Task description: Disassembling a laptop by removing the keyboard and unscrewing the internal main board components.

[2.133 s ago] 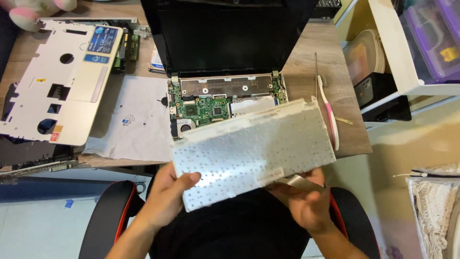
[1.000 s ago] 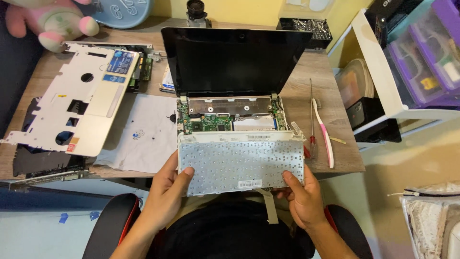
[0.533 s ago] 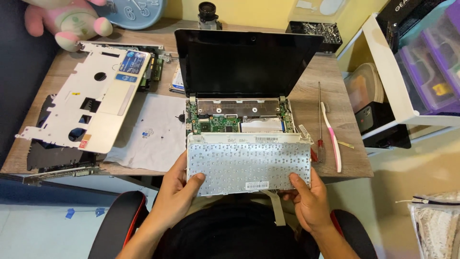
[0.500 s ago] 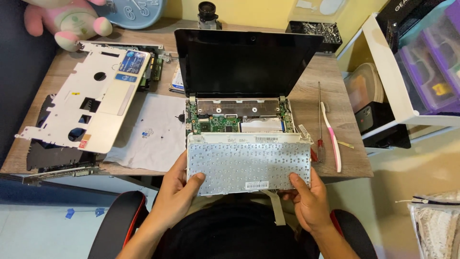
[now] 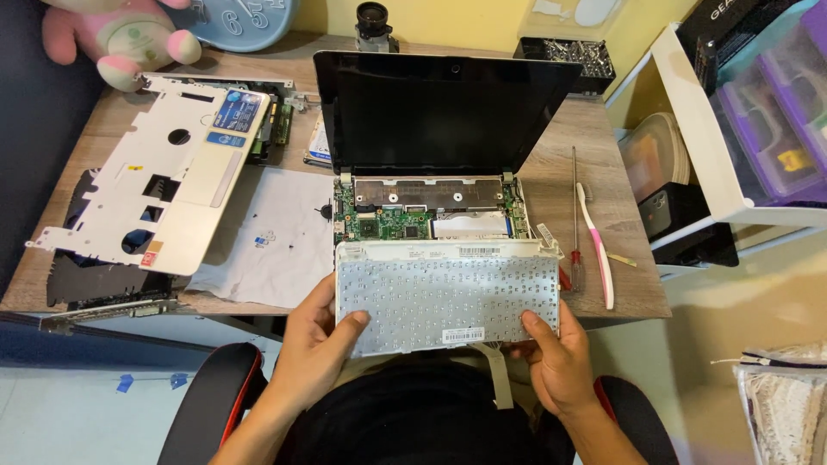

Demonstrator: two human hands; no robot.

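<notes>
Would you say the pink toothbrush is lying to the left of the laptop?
No, the pink toothbrush lies right of the laptop.

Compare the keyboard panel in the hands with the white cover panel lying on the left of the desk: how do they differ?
The keyboard panel is held in both hands, left hand and right hand, over the desk's front edge; the white cover panel lies untouched and slanted on the desk. The keyboard panel is a plain rectangle with rows of small bumps; the cover panel is larger, with cut-out holes and blue stickers. Both are pale, flat laptop parts.
</notes>
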